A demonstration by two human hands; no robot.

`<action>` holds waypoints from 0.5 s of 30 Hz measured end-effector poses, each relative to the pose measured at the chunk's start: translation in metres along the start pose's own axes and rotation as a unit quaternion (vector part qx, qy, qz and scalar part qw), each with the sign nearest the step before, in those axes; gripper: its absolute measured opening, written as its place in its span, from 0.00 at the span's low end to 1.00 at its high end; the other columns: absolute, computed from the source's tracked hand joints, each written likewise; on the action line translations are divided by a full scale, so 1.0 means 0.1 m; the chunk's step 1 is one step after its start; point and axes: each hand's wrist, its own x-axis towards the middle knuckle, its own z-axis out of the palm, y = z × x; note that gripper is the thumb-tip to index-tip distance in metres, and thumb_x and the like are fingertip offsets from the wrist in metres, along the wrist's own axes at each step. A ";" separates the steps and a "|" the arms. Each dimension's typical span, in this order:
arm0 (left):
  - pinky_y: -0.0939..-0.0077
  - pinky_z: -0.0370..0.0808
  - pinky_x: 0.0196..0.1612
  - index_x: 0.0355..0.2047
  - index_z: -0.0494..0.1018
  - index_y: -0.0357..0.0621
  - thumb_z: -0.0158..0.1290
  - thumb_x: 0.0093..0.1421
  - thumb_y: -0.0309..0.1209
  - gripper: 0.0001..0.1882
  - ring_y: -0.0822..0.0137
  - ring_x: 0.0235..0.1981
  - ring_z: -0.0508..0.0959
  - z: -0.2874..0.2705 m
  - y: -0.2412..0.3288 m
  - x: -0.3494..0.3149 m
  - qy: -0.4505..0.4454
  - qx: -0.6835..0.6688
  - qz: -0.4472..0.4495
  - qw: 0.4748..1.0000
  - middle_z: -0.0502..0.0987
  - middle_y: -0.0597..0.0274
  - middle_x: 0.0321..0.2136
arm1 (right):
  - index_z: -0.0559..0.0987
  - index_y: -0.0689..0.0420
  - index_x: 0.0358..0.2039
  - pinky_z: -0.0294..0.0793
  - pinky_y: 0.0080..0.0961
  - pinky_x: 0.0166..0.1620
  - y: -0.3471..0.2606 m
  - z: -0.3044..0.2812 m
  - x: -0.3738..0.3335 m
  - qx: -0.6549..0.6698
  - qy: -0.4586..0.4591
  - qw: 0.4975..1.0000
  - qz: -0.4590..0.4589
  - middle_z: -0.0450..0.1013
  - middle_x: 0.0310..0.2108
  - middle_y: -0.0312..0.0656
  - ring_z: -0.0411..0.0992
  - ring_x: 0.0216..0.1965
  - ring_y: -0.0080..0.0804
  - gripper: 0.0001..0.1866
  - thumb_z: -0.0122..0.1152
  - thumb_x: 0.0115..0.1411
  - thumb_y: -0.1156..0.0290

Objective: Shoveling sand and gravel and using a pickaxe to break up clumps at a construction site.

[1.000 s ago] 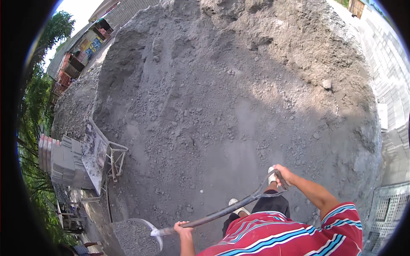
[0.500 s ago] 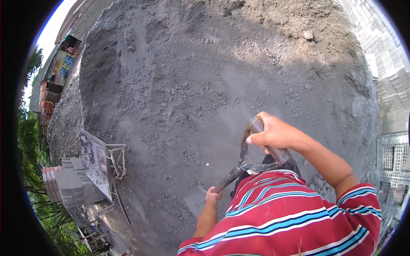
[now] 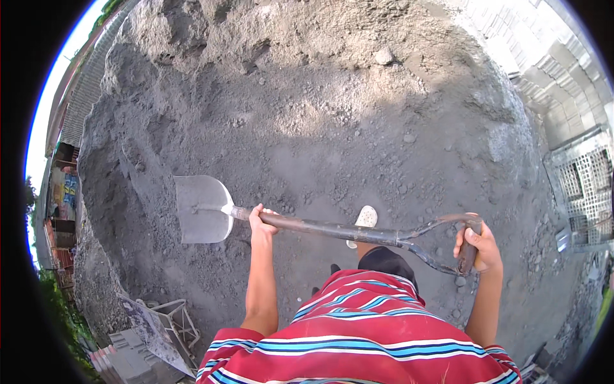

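Note:
A shovel (image 3: 313,226) lies across in front of me, its pale, wide blade (image 3: 203,210) to the left and its D-shaped handle to the right. Near the blade, my left hand (image 3: 262,221) is closed around the dark shaft. My right hand (image 3: 481,246) wraps the crossbar of the handle. No load shows on the blade, which hangs above or against the grey sand pile (image 3: 281,128); I cannot tell whether it touches. Below the shaft a light-coloured clog (image 3: 366,217) is on my foot.
At the lower left stands a wheelbarrow (image 3: 160,329) beside stacked grey blocks (image 3: 131,358). More concrete blocks (image 3: 563,77) are piled at the far right, above a pale lattice crate (image 3: 585,182). A larger stone (image 3: 384,56) rests on the sunlit upper slope.
The shovel has swung up from low beside my body to a level position across me, blade left. My view has turned right, and both hands have kept their grip.

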 end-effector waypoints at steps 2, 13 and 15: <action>0.73 0.62 0.22 0.09 0.58 0.47 0.47 0.43 0.33 0.12 0.69 0.12 0.62 0.54 0.14 0.15 -0.081 0.031 0.039 0.995 0.62 0.68 0.09 | 0.64 0.59 0.30 0.66 0.24 0.19 0.23 -0.30 0.36 0.058 0.057 0.996 0.047 0.65 0.16 0.41 0.65 0.16 0.30 0.18 0.49 0.49 0.56; 0.77 0.63 0.19 0.09 0.57 0.53 0.44 0.43 0.36 0.11 0.73 0.11 0.63 1.86 -0.77 1.89 -0.086 0.286 -0.048 0.953 0.60 0.72 0.07 | 0.65 0.57 0.11 0.59 0.20 0.12 1.33 -0.34 0.75 0.229 0.407 0.864 0.190 0.60 0.06 0.38 0.58 0.06 0.27 0.25 0.43 0.46 0.46; 0.75 0.62 0.20 0.08 0.57 0.52 0.44 0.43 0.35 0.12 0.72 0.12 0.62 1.69 -1.55 1.87 -0.061 0.346 -0.110 0.930 0.59 0.71 0.08 | 0.64 0.57 0.11 0.60 0.20 0.12 1.38 -0.29 0.28 0.191 0.503 0.822 0.187 0.60 0.06 0.38 0.59 0.06 0.27 0.27 0.41 0.46 0.44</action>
